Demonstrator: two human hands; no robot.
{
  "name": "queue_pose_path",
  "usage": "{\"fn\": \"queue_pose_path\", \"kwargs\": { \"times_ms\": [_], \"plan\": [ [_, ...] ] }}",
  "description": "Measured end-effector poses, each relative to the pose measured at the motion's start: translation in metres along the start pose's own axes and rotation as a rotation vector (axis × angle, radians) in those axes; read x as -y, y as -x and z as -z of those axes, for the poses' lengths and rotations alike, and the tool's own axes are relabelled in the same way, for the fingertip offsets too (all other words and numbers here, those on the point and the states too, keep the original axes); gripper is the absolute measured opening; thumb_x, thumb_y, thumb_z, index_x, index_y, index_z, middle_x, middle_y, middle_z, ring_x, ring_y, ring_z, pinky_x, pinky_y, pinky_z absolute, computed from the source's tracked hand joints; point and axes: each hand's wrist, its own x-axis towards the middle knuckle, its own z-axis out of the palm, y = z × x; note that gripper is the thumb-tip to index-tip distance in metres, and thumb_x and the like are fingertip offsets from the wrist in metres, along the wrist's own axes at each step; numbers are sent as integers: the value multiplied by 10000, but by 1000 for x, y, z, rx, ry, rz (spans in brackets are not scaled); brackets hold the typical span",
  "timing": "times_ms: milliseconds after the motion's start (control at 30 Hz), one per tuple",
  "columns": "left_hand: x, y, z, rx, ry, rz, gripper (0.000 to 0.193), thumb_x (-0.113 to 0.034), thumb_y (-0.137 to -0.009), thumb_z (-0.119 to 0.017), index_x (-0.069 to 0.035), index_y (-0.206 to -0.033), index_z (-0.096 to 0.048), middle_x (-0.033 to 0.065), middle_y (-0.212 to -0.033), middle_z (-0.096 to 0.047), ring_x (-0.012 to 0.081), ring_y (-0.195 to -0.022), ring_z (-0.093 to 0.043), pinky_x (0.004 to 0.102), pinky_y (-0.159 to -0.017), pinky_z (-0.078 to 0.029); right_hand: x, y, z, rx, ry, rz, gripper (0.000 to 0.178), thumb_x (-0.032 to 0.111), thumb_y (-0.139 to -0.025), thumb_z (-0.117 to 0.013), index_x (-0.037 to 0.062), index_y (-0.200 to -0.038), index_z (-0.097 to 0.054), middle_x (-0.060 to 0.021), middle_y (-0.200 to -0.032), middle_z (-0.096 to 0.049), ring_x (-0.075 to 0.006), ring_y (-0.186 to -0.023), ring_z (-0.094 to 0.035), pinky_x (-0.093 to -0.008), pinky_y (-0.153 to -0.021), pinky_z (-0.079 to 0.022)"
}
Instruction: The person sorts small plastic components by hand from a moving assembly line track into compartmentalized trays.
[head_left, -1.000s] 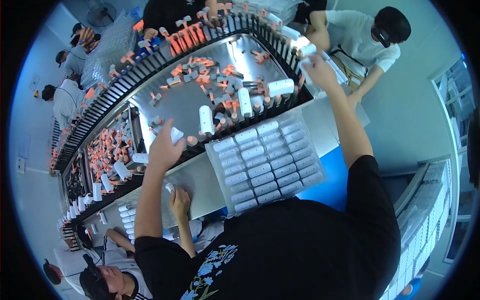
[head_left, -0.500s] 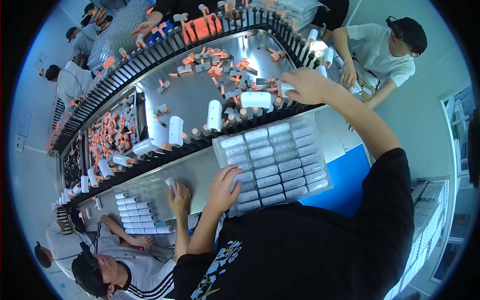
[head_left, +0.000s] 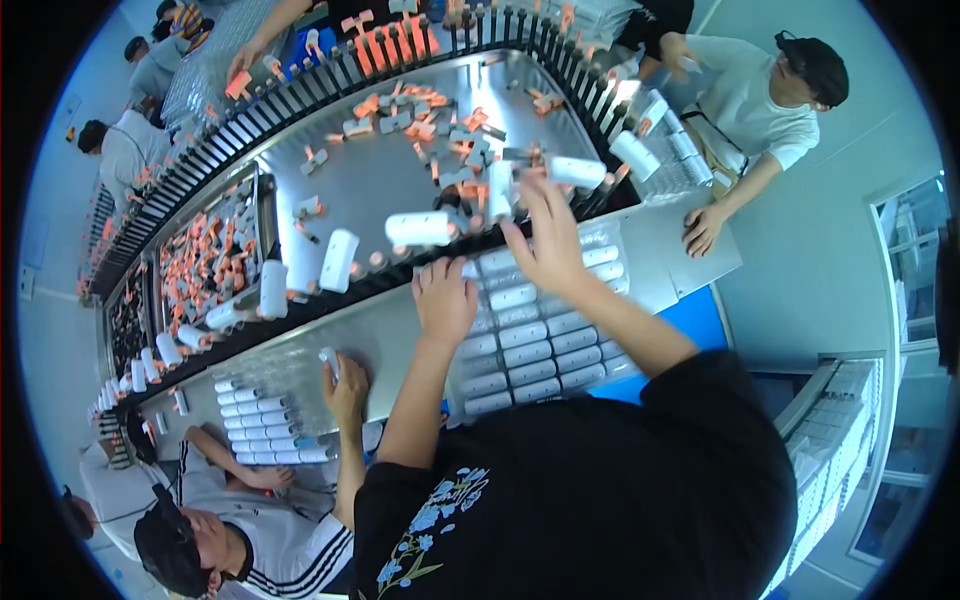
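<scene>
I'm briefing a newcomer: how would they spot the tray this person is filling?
Find the long steel conveyor with black pegs. Beside it, under the left hand and right hand, lies the clear tray. Unlike the neighbour's smaller tray, it holds several columns of white tubes.

Tray (head_left: 640, 345): lying on the counter straight in front of the person, rows of tubes (head_left: 525, 335) lying in it.
Left hand (head_left: 445, 300): resting on the tray's left end.
Right hand (head_left: 545, 240): reaching over the tray's far edge toward the conveyor.
Conveyor (head_left: 400, 185): running behind the tray, tubes standing along its near edge, caps (head_left: 430, 125) scattered on it.
Second tray (head_left: 265, 425): sitting to the left, before a co-worker's hand (head_left: 345, 385).
</scene>
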Motion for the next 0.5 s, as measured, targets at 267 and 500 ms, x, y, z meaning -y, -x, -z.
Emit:
{"fn": "queue_pose_path", "kwargs": {
  "times_ms": [267,500],
  "plan": [
    [-6,-1,9,-6,-16,-53,366,-261,-873,-678,-90,-1190,-615,82,-1242,-601,300,-1213,-514,562,-1112,-308,-52,79,11,405,194,-317,361,195,-740,-715,116,-1092,-689,-94,-1124,-619,-307,-1125,-554,-480,-904,-477],
    [-46,2,44,-89,603,71,348,-152,-950,-559,6,-1259,-551,232,-1123,-643,394,-1016,-641,431,-886,-503,-55,68,28,293,170,-128,353,181,-811,-674,44,-1129,-606,-137,-1195,-616,-331,-1212,-527,-551,-1018,-393]
  ]
}}
